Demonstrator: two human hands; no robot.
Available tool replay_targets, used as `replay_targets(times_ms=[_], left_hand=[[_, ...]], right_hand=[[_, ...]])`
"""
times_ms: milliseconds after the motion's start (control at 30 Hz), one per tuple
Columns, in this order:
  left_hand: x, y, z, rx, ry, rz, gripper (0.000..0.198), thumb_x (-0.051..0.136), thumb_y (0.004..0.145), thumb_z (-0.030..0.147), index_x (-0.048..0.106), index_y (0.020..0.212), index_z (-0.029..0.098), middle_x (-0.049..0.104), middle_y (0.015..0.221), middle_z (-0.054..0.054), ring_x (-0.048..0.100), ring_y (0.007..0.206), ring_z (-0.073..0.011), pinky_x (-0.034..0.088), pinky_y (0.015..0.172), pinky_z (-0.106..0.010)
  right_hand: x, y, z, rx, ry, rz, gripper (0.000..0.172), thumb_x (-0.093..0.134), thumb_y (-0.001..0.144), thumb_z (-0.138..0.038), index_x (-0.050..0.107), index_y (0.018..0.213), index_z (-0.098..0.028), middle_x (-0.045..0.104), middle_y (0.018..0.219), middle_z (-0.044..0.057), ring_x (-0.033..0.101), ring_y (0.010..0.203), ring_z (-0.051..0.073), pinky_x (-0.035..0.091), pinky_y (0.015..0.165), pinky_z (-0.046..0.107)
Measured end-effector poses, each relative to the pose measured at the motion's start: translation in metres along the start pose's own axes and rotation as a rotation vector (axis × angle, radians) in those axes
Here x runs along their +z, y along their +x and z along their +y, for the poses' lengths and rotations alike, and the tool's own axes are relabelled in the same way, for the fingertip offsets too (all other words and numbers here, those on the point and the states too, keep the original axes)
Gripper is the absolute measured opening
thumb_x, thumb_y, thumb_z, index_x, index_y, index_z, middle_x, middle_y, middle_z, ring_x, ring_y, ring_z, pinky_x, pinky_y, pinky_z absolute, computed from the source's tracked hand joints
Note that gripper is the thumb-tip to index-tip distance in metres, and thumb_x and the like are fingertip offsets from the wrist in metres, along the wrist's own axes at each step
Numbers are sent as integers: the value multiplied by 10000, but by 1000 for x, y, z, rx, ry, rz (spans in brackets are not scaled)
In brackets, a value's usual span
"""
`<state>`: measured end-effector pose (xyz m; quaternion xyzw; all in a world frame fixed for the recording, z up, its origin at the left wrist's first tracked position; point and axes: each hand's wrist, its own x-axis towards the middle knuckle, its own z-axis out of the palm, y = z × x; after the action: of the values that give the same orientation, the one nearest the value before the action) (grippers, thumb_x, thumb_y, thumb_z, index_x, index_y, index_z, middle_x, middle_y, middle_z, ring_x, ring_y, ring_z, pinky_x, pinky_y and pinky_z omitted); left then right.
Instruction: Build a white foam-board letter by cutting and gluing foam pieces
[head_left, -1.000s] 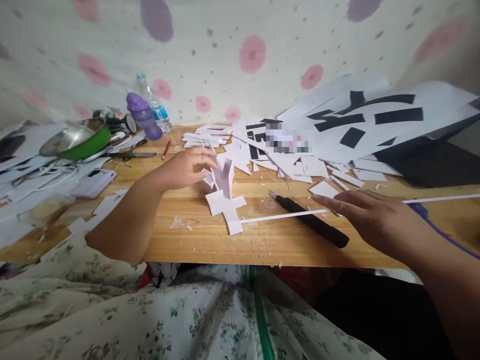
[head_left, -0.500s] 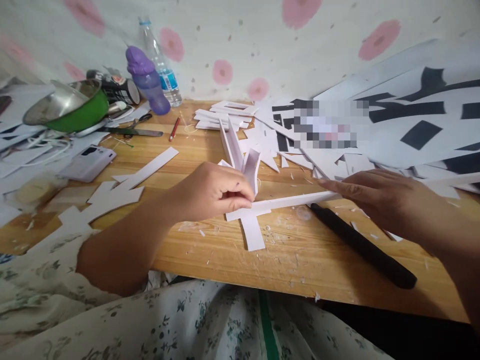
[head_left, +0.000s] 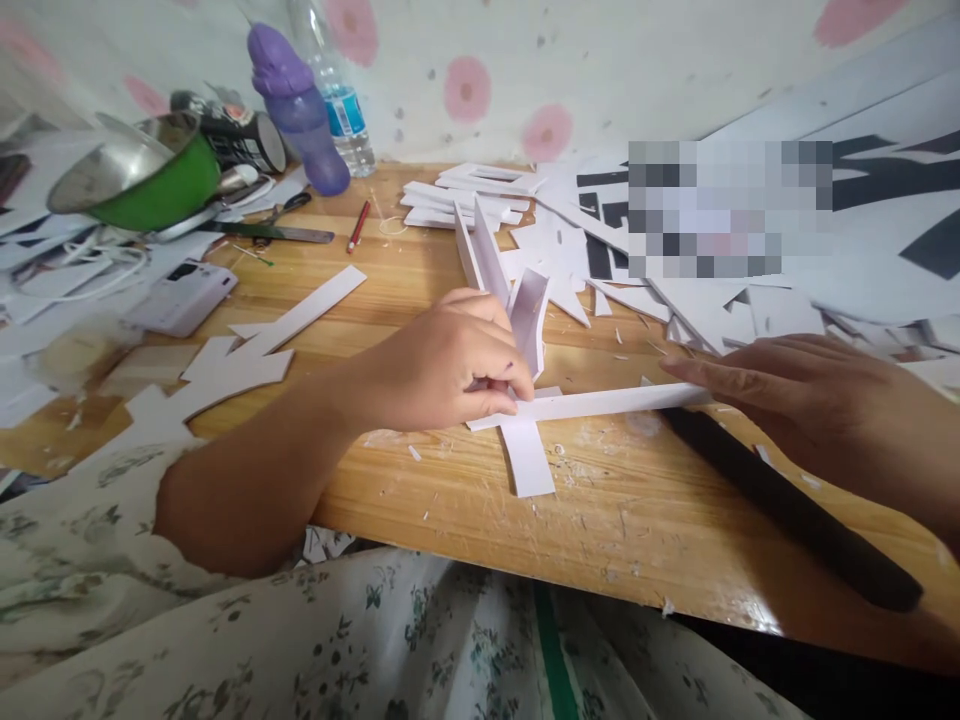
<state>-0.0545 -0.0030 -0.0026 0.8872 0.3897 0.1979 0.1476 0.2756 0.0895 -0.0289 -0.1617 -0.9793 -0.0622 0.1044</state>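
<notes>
Where the strip [head_left: 607, 402] crosses, a knife [head_left: 787, 510] lies.

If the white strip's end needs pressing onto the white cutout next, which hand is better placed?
Likely the left hand: it pinches the white strip near its end, directly over the white cutout; the right hand is farther along the strip.

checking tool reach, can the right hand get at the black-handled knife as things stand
Probably yes: the black handle lies mostly uncovered beside the right hand, though that hand is at the white strip.
</notes>
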Motion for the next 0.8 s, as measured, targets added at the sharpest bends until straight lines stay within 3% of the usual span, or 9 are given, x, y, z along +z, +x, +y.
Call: replay_targets(times_ms=[133,400,800], left_hand=[[1,0,-1,-9,5,10,113,619,848,293,718,809,254,724,752,24,589,867,-166,311,991,-383],[6,2,-2,0,-47,39,80,637,836,262,708,806,237,730,754,30,603,841,-153,328,988,-360],[8,3,-4,5,-63,68,50,665,815,243,697,778,232,725,739,37,606,805,-142,345,968,-347]], right_hand=[[3,-1,3,-6,1,11,595,402,949,-143,247,1470,-384,638,901,27,537,764,198,429,679,322],[6,0,7,0,-45,11,595,412,943,-129,257,1469,-358,635,902,37,527,768,204,418,688,337],[6,7,9,-7,-87,64,401,428,938,-130,497,1308,-268,658,913,57,526,767,207,407,711,357]])
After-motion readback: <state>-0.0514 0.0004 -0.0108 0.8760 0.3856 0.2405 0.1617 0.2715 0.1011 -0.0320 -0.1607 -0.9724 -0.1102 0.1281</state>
